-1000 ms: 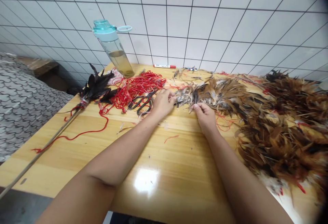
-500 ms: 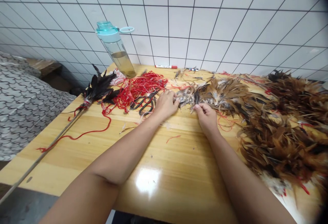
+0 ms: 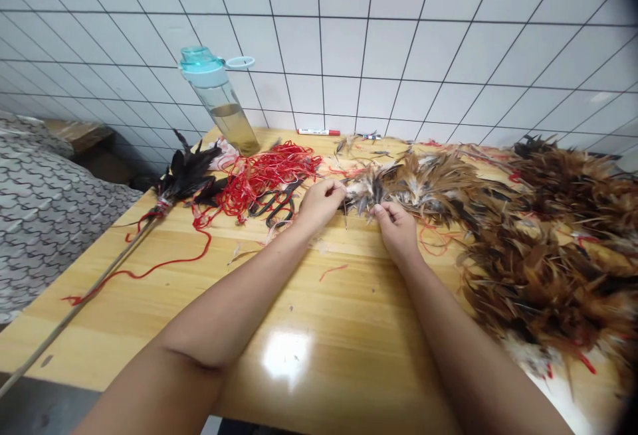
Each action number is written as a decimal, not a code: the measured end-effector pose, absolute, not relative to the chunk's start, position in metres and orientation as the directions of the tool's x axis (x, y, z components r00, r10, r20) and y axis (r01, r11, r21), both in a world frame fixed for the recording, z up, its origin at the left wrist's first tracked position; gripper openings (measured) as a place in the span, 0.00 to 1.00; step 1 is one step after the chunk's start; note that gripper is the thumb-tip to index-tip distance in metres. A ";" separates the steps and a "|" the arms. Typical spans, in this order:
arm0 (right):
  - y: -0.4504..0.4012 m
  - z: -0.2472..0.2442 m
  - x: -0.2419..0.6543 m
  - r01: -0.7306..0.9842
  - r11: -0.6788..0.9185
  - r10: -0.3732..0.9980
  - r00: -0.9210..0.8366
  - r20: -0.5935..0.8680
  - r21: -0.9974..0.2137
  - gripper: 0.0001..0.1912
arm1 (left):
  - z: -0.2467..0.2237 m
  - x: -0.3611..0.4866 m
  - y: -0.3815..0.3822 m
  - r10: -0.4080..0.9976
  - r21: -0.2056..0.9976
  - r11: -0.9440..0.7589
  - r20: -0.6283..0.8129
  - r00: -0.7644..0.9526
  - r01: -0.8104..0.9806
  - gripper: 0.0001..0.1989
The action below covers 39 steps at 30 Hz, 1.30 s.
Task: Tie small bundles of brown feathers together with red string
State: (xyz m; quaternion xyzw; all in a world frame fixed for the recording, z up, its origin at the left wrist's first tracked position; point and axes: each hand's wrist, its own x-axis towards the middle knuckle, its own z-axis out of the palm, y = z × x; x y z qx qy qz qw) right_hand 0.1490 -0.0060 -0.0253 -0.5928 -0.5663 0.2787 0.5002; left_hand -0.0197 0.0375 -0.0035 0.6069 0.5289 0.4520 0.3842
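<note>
My left hand [image 3: 323, 201] is closed in a pinch at the left end of a pile of loose brown, grey and white feathers [image 3: 428, 179]. What lies between its fingertips is too small to make out. Just to the right, my right hand [image 3: 397, 228] pinches a small feather [image 3: 373, 210] between thumb and forefinger at the pile's near edge. Black-handled scissors [image 3: 276, 206] lie left of my left hand, partly beneath a tangle of red string [image 3: 274, 169].
A thin stick [image 3: 94, 289] with black feathers [image 3: 187, 169] tied at its end crosses the table's left side. Behind stand a water bottle [image 3: 229, 116] and a red marker [image 3: 318, 133] near the tiled wall [image 3: 343, 43]. Brown feather bunches [image 3: 553, 282] cover the right side.
The fingers of my left hand have lifted and drawn into a pinch beside the feathers. My right hand keeps its pinch, almost in place. The whole view has shifted slightly.
</note>
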 end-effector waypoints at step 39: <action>-0.003 -0.034 0.150 0.535 0.381 0.902 -0.034 0.431 -0.754 0.09 | -0.013 0.000 0.020 0.929 0.975 0.077 0.007 0.370 -0.210 0.16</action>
